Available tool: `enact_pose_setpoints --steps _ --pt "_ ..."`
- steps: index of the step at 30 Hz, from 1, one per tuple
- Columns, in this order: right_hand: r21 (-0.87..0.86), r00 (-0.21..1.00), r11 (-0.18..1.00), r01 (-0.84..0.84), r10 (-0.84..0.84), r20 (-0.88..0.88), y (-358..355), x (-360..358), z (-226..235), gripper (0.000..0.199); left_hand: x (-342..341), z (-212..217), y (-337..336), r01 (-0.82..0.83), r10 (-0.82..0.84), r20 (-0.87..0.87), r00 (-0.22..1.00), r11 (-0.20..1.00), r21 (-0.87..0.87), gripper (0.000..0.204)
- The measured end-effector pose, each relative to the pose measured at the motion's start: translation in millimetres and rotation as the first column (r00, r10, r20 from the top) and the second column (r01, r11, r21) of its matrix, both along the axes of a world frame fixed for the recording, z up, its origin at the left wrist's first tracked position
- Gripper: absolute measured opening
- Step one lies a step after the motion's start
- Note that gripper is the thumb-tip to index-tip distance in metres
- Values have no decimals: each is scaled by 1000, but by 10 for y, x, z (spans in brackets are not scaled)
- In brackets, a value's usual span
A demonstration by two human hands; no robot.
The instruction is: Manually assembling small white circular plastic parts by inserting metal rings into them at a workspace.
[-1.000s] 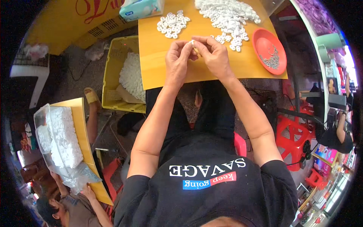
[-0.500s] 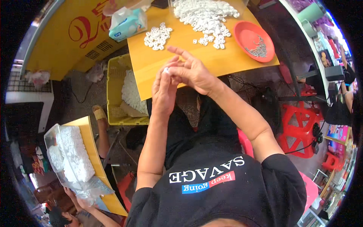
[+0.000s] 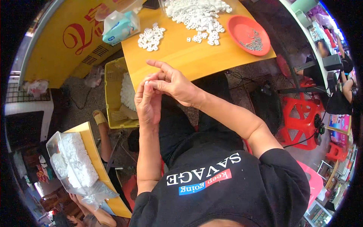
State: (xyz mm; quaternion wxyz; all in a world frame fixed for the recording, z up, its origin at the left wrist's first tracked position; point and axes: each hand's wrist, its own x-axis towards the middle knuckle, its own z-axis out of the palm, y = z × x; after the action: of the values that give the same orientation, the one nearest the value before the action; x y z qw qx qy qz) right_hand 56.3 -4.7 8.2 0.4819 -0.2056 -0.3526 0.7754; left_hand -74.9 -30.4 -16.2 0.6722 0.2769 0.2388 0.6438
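Teal-and-white tissue pack point(image 3: 120, 26) at table's far-left corner, clear plastic bag point(image 3: 75, 166) of white pieces — lower left

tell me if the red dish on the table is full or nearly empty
Nearly empty. The red dish on the yellow table holds only a small cluster of thin metal bits near its middle; most of its red bottom shows bare.

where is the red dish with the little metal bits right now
In the head view, the round red plastic dish sits at the far right of the orange table, just right of the big heap of small white plastic pieces, beyond both hands.
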Motion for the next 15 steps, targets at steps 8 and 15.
enact_pose_setpoints --steps 8,15 --pt "497 661 864 81 -420 622 539 668 -148 28 -645 -76 189 -363 330 -616 716 929 76 30" --pt "728 -12 674 -129 -735 678 1104 1294 -108 18 -844 -172 247 -499 468 -857 217 807 314 57"
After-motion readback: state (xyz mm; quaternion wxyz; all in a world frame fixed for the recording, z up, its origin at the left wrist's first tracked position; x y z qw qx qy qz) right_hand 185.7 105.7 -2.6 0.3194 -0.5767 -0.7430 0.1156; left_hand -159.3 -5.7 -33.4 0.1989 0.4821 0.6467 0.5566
